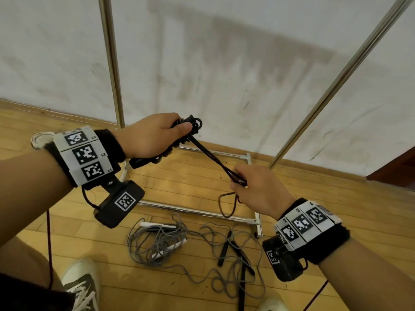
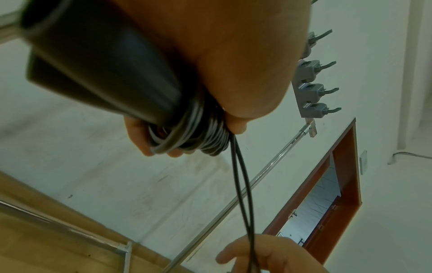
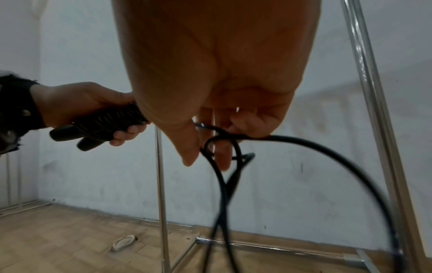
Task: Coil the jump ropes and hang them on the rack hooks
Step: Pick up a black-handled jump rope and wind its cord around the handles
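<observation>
Right now the left hand [image 1: 149, 136] has its fingers wrapped tight round the two black ribbed plastic handles [image 3: 100, 125] of a thin black cord jump rope [image 1: 211, 158], with many turns of cord already bunched round the handle tops just past the thumb tip. From that bundle a doubled strand runs taut, down and to the right, straight into the right hand [image 1: 258, 189], whose fingertips [image 3: 218, 157] pinch it closed; a small loop curls round them and the slack end loop dangles below the fingers toward the floor. So the rope's long axis lies hand to hand, handles pointing back along the left forearm, free end on the right-hand side. I'd judge the winding is nearly done, with only that short tail left to wrap or tuck, and the right hand is the one placed to carry it round the bundle.

Above and beyond the left fingers, the wrist view shows a row of grey plastic hooks [image 2: 314, 88] on the chrome tube rack [image 1: 111, 59]; they all look bare from this angle.

No containers anywhere. Down below both hands, on the wooden plank floor [image 1: 179, 288], lie a tangled grey cord rope with white handles [image 1: 157, 241] and a loose grey rope with black handles [image 1: 233, 250], both uncoiled.
</observation>
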